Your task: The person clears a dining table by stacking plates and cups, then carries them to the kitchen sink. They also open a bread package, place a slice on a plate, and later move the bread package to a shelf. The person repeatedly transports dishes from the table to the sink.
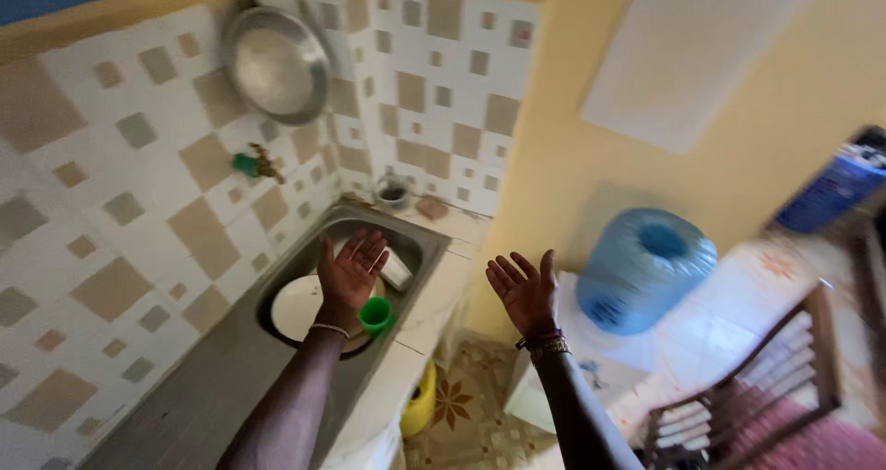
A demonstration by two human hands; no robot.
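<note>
The big metal sink (277, 290) runs long from near you toward the tiled corner, with a white plate (297, 306) lying flat inside and a small green cup (375, 315) standing up with its mouth up. Your left hand (349, 269) hangs over the sink, palm up, fingers spread and pointing to the corner, holding nothing. Your right hand (524, 290) floats beside the counter, well apart from it, open the same way.

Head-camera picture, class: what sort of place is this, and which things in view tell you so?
Probably a small home kitchen: a steel sink holding a white plate and green cup, a tap on the tiled wall, and a metal pan hanging above.
</note>
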